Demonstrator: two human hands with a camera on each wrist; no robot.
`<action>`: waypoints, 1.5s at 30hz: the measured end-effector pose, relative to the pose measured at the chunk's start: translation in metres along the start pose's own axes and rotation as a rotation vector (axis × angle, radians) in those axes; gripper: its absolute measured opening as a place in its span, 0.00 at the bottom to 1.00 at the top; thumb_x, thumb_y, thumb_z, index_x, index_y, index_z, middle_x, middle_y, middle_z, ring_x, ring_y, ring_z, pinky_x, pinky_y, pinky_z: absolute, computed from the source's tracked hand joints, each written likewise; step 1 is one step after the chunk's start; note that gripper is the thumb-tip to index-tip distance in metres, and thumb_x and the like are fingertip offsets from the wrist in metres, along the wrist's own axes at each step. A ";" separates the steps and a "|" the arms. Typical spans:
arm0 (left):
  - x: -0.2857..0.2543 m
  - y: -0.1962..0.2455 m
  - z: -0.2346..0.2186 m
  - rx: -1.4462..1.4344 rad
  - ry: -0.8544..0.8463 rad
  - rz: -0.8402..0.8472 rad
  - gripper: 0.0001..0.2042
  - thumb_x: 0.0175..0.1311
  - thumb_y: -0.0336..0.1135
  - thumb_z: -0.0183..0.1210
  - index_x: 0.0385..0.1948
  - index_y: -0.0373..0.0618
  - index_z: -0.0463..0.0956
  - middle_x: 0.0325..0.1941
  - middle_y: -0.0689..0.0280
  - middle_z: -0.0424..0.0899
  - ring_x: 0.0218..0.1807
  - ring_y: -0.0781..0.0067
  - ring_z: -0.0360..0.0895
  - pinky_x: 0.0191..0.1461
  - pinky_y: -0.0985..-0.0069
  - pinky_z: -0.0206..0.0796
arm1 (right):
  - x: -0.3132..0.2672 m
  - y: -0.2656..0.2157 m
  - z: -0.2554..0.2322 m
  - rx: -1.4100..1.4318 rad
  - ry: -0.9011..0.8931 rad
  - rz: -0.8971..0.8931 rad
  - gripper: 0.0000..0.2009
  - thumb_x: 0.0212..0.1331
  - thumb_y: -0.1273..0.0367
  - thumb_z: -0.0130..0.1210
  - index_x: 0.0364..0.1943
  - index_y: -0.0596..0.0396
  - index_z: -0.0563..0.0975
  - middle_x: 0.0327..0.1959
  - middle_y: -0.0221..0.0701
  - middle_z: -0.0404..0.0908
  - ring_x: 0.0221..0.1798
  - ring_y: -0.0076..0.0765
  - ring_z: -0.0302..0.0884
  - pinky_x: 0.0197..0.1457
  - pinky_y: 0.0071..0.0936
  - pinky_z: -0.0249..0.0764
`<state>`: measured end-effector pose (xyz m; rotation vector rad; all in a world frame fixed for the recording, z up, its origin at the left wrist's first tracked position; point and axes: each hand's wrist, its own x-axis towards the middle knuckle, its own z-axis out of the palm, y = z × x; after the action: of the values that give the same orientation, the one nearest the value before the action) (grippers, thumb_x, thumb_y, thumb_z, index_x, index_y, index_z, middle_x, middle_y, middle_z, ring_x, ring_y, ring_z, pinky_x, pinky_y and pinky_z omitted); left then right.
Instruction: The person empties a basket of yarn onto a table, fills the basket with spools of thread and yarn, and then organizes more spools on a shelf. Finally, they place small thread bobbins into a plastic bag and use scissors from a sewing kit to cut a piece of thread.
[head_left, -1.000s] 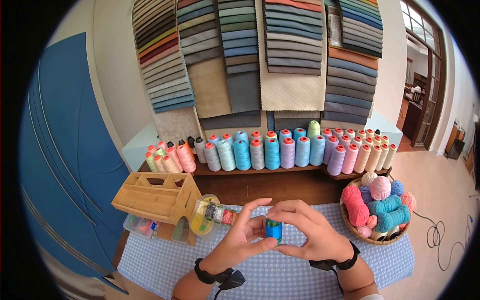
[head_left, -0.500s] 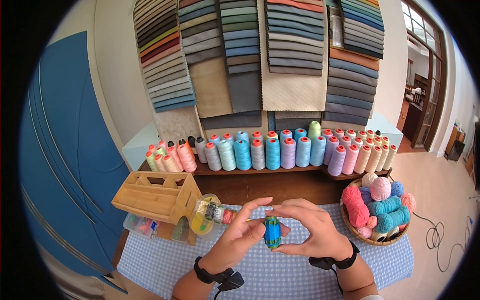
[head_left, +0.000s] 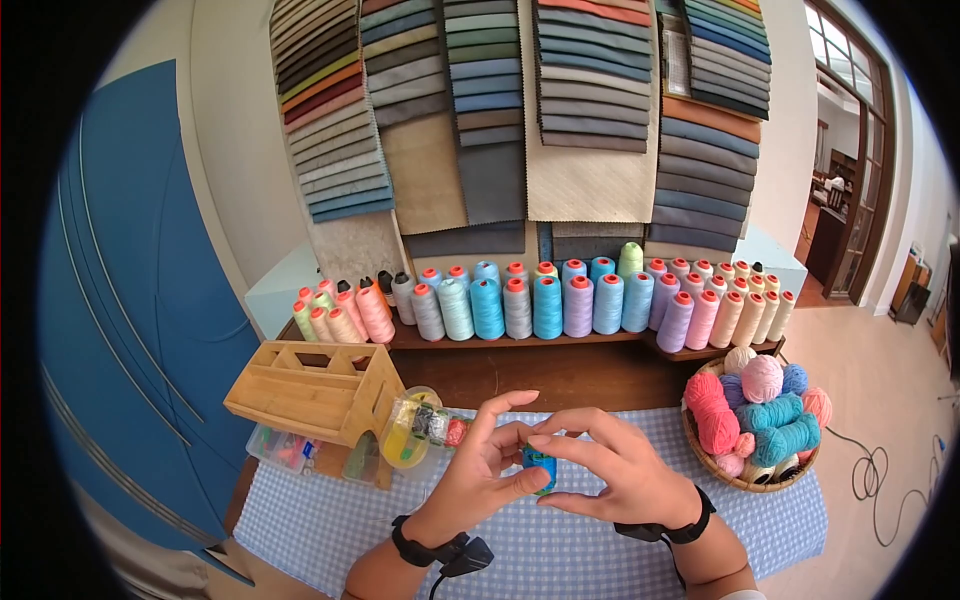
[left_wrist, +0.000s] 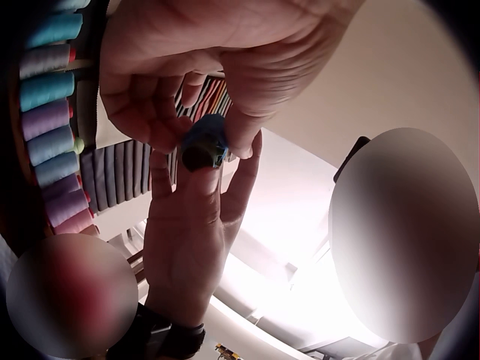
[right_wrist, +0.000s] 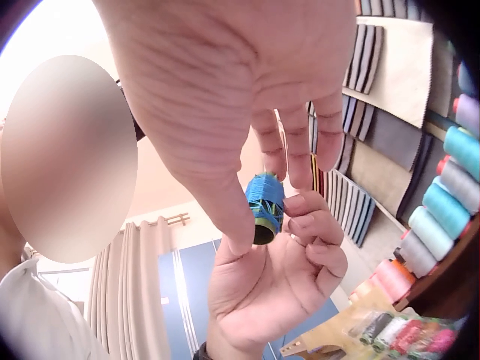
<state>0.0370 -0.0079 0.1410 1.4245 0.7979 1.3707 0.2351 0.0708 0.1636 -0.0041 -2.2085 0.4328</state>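
Note:
A small green-cored spool of blue thread (head_left: 544, 465) is between both hands, in front of my body and over the cloth. My left hand (head_left: 470, 490) pinches its side, thumb in front. With its index finger at the top and thumb at the bottom, my right hand (head_left: 635, 475) holds the ends. In the right wrist view, loose green and blue strands cross the lower part of the spool (right_wrist: 266, 199), above its dark hollow end. From the left wrist, the right thumb shows against the dark end of the spool (left_wrist: 204, 139).
A blue-checked cloth (head_left: 330, 520) covers the table. On the left are a wooden organizer (head_left: 310, 395) and a bag of small spools (head_left: 435, 425). A wicker basket (head_left: 760, 484) of yarn stands right. Large thread cones (head_left: 547, 308) line the shelf behind.
The spool was turned to show its full length half a second ago, with the left fingers looser. Now the left thumb covers part of it again, and the hands sit slightly further left.

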 end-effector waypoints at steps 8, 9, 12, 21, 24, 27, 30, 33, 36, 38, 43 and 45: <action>0.003 0.012 -0.018 0.544 0.107 0.154 0.30 0.67 0.45 0.66 0.67 0.45 0.64 0.43 0.62 0.81 0.49 0.67 0.80 0.55 0.68 0.71 | 0.001 0.002 -0.006 -0.065 0.066 0.012 0.39 0.41 0.64 0.78 0.62 0.53 0.74 0.50 0.37 0.81 0.51 0.47 0.81 0.52 0.40 0.77; 0.003 0.018 -0.026 1.061 0.233 0.145 0.26 0.66 0.46 0.65 0.62 0.45 0.70 0.42 0.60 0.82 0.48 0.61 0.81 0.51 0.65 0.72 | 0.001 0.003 -0.008 -0.080 0.070 0.009 0.39 0.41 0.63 0.78 0.62 0.54 0.74 0.48 0.37 0.82 0.50 0.47 0.81 0.52 0.40 0.77; -0.003 0.015 -0.061 1.653 0.464 0.008 0.21 0.63 0.45 0.65 0.53 0.44 0.77 0.41 0.55 0.83 0.45 0.52 0.81 0.47 0.58 0.71 | 0.002 0.003 -0.011 -0.101 0.082 0.003 0.38 0.41 0.63 0.78 0.61 0.56 0.74 0.46 0.37 0.83 0.48 0.46 0.82 0.51 0.39 0.78; -0.011 -0.007 -0.118 1.769 0.487 -0.325 0.19 0.59 0.45 0.68 0.48 0.49 0.77 0.34 0.55 0.85 0.38 0.47 0.84 0.38 0.50 0.73 | 0.003 0.003 -0.010 -0.104 0.085 0.015 0.36 0.43 0.62 0.78 0.59 0.57 0.75 0.43 0.37 0.83 0.44 0.45 0.83 0.47 0.36 0.79; -0.005 -0.008 -0.113 1.720 0.441 -0.416 0.19 0.59 0.42 0.68 0.50 0.49 0.76 0.33 0.54 0.86 0.38 0.46 0.84 0.38 0.50 0.73 | 0.002 0.002 -0.012 -0.113 0.069 0.029 0.36 0.43 0.63 0.78 0.59 0.57 0.75 0.44 0.37 0.84 0.44 0.45 0.83 0.46 0.36 0.79; 0.001 -0.002 -0.107 1.653 0.479 -0.283 0.17 0.59 0.34 0.66 0.51 0.51 0.78 0.36 0.55 0.86 0.40 0.47 0.84 0.43 0.53 0.73 | 0.002 0.002 -0.012 -0.121 0.066 0.035 0.36 0.43 0.63 0.78 0.59 0.57 0.75 0.45 0.38 0.84 0.45 0.46 0.83 0.47 0.36 0.80; 0.011 0.006 -0.094 1.514 0.467 -0.178 0.19 0.58 0.26 0.66 0.52 0.49 0.78 0.33 0.57 0.85 0.38 0.53 0.83 0.43 0.60 0.73 | 0.002 0.001 -0.013 -0.122 0.068 0.034 0.35 0.43 0.63 0.78 0.59 0.57 0.75 0.48 0.38 0.84 0.46 0.46 0.84 0.48 0.36 0.80; 0.017 0.013 -0.069 1.208 0.479 0.310 0.20 0.54 0.20 0.65 0.51 0.42 0.80 0.29 0.63 0.83 0.37 0.65 0.80 0.44 0.69 0.72 | 0.002 0.002 -0.015 -0.125 0.070 0.044 0.35 0.43 0.64 0.78 0.59 0.57 0.75 0.50 0.39 0.84 0.47 0.46 0.84 0.48 0.36 0.80; 0.018 0.014 -0.051 1.131 0.399 0.415 0.17 0.53 0.20 0.66 0.46 0.40 0.81 0.31 0.64 0.84 0.37 0.66 0.81 0.43 0.69 0.72 | 0.001 0.002 -0.019 -0.129 0.069 0.079 0.36 0.43 0.64 0.77 0.59 0.57 0.75 0.53 0.40 0.83 0.48 0.46 0.83 0.49 0.37 0.80; 0.020 0.008 -0.045 1.118 0.357 0.442 0.15 0.52 0.20 0.67 0.44 0.41 0.83 0.32 0.63 0.86 0.38 0.66 0.82 0.43 0.71 0.72 | 0.000 0.001 -0.020 -0.132 0.058 0.101 0.36 0.43 0.64 0.77 0.59 0.57 0.75 0.54 0.40 0.83 0.48 0.46 0.83 0.50 0.37 0.80; 0.021 -0.003 -0.029 0.866 0.239 0.435 0.16 0.51 0.20 0.69 0.43 0.42 0.83 0.33 0.63 0.87 0.39 0.68 0.83 0.43 0.72 0.73 | -0.001 0.002 -0.026 -0.201 0.067 0.149 0.34 0.43 0.67 0.77 0.58 0.56 0.75 0.54 0.41 0.82 0.52 0.47 0.83 0.54 0.36 0.80; 0.020 -0.007 -0.023 0.797 0.194 0.411 0.12 0.51 0.21 0.70 0.39 0.41 0.84 0.33 0.62 0.87 0.39 0.66 0.83 0.43 0.71 0.73 | -0.002 0.002 -0.029 -0.197 0.095 0.150 0.33 0.43 0.68 0.77 0.57 0.56 0.75 0.54 0.41 0.81 0.52 0.47 0.83 0.53 0.36 0.81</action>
<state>0.0190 0.0171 0.1388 2.1791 1.3248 1.5962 0.2580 0.0818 0.1783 -0.2920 -2.1560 0.2888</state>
